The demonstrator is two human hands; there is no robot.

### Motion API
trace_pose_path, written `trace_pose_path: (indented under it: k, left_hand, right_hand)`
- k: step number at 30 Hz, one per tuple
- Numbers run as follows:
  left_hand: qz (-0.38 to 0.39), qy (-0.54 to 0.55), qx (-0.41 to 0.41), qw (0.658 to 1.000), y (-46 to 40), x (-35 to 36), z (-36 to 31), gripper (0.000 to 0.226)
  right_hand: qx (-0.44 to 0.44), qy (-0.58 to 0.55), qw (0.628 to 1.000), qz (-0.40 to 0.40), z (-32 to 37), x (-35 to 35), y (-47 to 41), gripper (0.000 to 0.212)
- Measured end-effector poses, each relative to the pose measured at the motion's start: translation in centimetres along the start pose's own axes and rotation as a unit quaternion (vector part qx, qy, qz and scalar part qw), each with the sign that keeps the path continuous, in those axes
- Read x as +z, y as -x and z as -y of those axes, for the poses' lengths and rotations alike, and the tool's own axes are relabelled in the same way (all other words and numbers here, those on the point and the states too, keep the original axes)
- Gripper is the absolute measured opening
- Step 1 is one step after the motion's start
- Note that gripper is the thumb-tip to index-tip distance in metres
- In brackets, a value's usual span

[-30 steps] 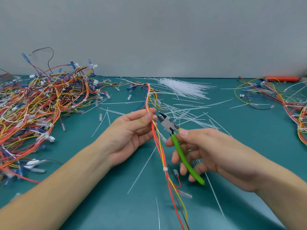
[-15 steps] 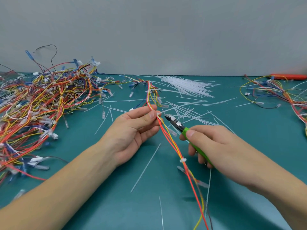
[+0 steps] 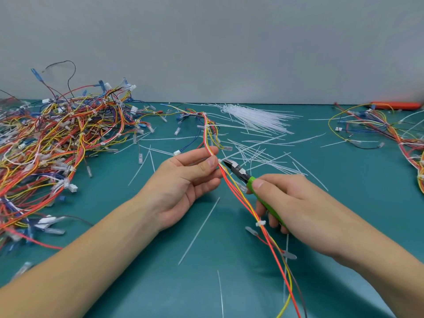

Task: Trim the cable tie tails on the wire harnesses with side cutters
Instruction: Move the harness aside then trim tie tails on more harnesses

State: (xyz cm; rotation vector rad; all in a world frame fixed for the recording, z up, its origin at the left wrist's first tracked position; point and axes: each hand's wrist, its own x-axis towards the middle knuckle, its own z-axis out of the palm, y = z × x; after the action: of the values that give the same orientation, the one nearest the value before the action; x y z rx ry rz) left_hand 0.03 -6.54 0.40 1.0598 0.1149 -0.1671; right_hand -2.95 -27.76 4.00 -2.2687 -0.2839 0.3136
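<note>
Fingers (image 3: 207, 162) of the left hand (image 3: 181, 182) pinch the wire harness (image 3: 231, 189) at centre frame, thumb on top, other fingers curled loosely below; the grip seems meant to steady the bundle right next to the cut. Right hand (image 3: 296, 203) is wrapped round the green handles of the side cutters (image 3: 238, 172), thumb laid along the near handle. Cutter nose points up-left, its tip just beside a small white cable tie (image 3: 220, 160) at the left thumb tip. Cannot tell whether the blades are apart or closed.

Harness runs from upper centre, through the pinch, down to the lower right edge of the frame. A second tie (image 3: 260, 224) sits lower on it, in front of the right hand, tail seemingly short already.

Judgement: the cut at the upper tie is in hand; holding close keeps the wires clear of the blades. Risk is nicking a wire.

Outward: loose cut tails (image 3: 199, 230) scattered over the green bench (image 3: 137, 283). Bundle of unused ties (image 3: 254, 118) at upper centre. Big tangled pile of harnesses (image 3: 57, 138) at left, smaller group (image 3: 385, 129) at far right, likely sorted by done and not done; cannot tell which.
</note>
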Motion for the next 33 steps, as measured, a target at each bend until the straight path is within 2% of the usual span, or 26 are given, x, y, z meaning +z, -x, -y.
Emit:
trace_pose_path:
  k: [7, 19, 28, 33]
  left_hand:
    - [-0.011, 0.009, 0.012, 1.0, -0.01, 0.01, 0.15, 0.018]
    - [-0.006, -0.012, 0.008, 1.0, 0.16, 0.29, 0.22, 0.018]
    - [-0.019, 0.002, 0.014, 1.0, 0.25, 0.33, 0.21, 0.016]
    - [-0.023, -0.002, 0.015, 1.0, 0.25, 0.3, 0.25, 0.018]
  right_hand:
    - [0.005, 0.0, 1.0, 0.016, -0.61, -0.17, -0.36, 0.043]
    - [0.004, 0.003, 1.0, 0.016, -0.4, -0.16, -0.27, 0.057]
    - [0.015, -0.015, 1.0, 0.003, -0.87, -0.32, -0.34, 0.044]
    - [0.017, -0.005, 1.0, 0.015, -0.35, -0.32, -0.42, 0.065]
